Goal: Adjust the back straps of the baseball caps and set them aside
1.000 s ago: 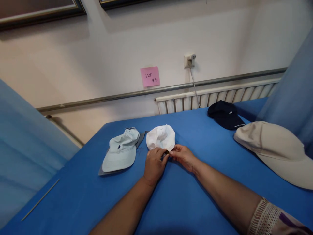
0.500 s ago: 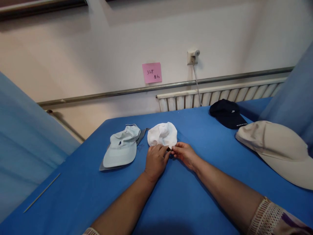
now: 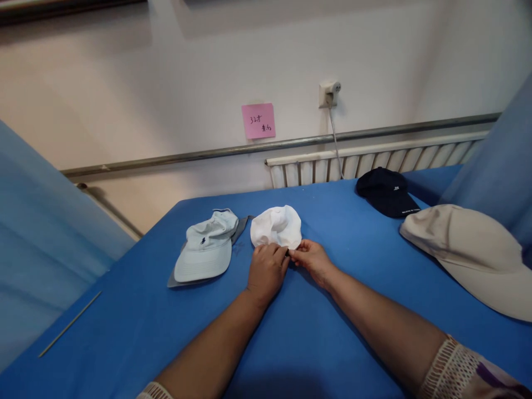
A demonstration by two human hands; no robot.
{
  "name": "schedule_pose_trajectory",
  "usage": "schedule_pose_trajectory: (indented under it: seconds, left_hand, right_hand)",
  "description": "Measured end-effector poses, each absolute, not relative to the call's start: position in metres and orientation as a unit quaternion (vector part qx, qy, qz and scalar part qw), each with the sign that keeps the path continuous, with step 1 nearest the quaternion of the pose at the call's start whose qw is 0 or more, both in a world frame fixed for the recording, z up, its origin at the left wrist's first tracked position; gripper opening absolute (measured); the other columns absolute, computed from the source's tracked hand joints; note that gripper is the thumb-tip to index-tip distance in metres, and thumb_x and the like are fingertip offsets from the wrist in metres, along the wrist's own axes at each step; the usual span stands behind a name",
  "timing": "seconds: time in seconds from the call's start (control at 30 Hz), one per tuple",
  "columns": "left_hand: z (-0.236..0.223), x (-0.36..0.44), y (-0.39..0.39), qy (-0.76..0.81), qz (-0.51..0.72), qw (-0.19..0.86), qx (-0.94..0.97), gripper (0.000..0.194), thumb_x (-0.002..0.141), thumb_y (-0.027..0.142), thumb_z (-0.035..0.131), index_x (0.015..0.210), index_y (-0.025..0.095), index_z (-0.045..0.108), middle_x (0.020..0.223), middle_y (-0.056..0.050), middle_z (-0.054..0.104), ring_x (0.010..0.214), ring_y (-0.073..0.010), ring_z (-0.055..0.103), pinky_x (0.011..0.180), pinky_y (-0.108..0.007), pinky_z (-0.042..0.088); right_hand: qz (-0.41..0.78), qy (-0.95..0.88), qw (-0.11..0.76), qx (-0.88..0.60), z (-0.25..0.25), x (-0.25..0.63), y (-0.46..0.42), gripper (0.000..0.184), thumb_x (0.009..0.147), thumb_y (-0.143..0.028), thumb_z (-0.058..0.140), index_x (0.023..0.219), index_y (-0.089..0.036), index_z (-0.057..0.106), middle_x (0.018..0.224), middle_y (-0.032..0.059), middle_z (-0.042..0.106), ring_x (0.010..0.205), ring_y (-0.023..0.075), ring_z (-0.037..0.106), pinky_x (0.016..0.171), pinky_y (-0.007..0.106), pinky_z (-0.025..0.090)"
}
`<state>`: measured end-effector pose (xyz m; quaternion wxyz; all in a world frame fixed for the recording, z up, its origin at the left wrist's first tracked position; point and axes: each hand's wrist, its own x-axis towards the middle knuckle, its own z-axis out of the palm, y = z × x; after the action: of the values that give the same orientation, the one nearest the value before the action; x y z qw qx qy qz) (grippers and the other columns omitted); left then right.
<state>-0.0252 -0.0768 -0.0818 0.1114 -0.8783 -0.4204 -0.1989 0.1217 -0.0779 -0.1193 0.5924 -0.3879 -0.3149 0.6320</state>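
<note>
Soft white fabric cap (image 3: 276,221): ahead of me on the blue-covered worktop (image 3: 141,332), its crown rumpled, its near edge at my fingers.
Left hand (image 3: 266,271): clamped over the cap's near edge at 7 o'clock, fingers bent on the cloth; the thumb is partly hidden.
Right hand (image 3: 313,260): at the cap's 5 o'clock, thumb and forefinger closed at a small dark piece (image 3: 287,252). I can't tell whether that piece is part of the cap.
Gap between hands: very small; the fingertips nearly meet around the dark piece.
Pale blue baseball cap (image 3: 205,255): at 9 o'clock from my hands, brim towards me, lying over a grey cap (image 3: 239,231) that shows around its edges.
Navy baseball cap (image 3: 380,191): at 2 o'clock, near the far edge.
Large beige cap (image 3: 469,238): at 3 o'clock, just beside the navy one, brim pointing away to the right.
Thin pale stick (image 3: 70,324): at 8 o'clock, well apart from the caps.
Pink paper note (image 3: 258,121): on the wall at 12 o'clock, handwritten.
Step in hand: I judge this as fine two-handed fingertip work at the white cap's edge.
Next move calls for: in my view, a steady left hold and a small, precise right pinch, without dragging the cloth.
</note>
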Motion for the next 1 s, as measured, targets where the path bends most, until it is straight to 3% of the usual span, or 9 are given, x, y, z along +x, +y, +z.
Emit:
schedule_pose_trajectory:
  seconds: [0.2,0.33,0.4,0.63,1.0]
  left_hand:
    - [-0.082,-0.026,-0.077,-0.428,-0.225,0.075,-0.872,0.017,0.089,0.029,0.054,0.097,0.02,0.065,0.09,-0.006,0.065,0.088,-0.0234,0.058,0.082,-0.039,0.041]
    - [-0.084,-0.027,-0.077,-0.429,-0.303,0.012,-0.851,0.032,0.085,0.026,0.057,0.117,0.02,0.058,0.11,-0.008,0.065,0.101,-0.0234,0.059,0.09,-0.038,0.044]
    - [-0.085,-0.026,-0.076,-0.442,-0.328,-0.024,-0.835,0.038,0.086,0.024,0.055,0.124,0.019,0.054,0.115,-0.008,0.065,0.098,-0.0209,0.061,0.089,-0.035,0.047]
    - [-0.088,-0.023,-0.071,-0.49,-0.28,-0.078,-0.822,0.029,0.09,0.028,0.051,0.116,0.02,0.062,0.112,-0.007,0.069,0.102,-0.0236,0.062,0.09,-0.038,0.048]
    - [-0.1,-0.02,-0.063,-0.509,-0.392,-0.241,-0.727,0.028,0.081,0.029,0.061,0.105,0.016,0.065,0.089,-0.005,0.07,0.075,-0.0163,0.064,0.073,-0.03,0.051]
  right_hand:
    - [0.593,-0.339,0.591,-0.429,-0.121,0.119,-0.075,0.037,0.052,-0.037,0.084,0.07,-0.016,0.059,0.055,-0.0008,0.062,0.048,0.0102,0.052,0.049,0.025,0.038]
    - [0.598,-0.341,0.588,-0.424,-0.119,0.119,-0.077,0.038,0.053,-0.039,0.083,0.071,-0.017,0.058,0.057,-0.0001,0.062,0.05,0.0109,0.053,0.05,0.025,0.038]
    - [0.596,-0.34,0.592,-0.422,-0.119,0.119,-0.077,0.038,0.054,-0.04,0.082,0.072,-0.017,0.058,0.059,0.0001,0.063,0.052,0.0113,0.055,0.051,0.024,0.039]
    - [0.58,-0.343,0.613,-0.412,-0.125,0.118,-0.074,0.038,0.053,-0.04,0.083,0.072,-0.017,0.058,0.06,-0.0009,0.062,0.058,0.0118,0.057,0.053,0.024,0.04]
    - [0.594,-0.333,0.612,-0.402,-0.123,0.117,-0.073,0.037,0.051,-0.032,0.084,0.074,-0.016,0.06,0.063,0.0005,0.065,0.058,0.0119,0.058,0.055,0.025,0.042]
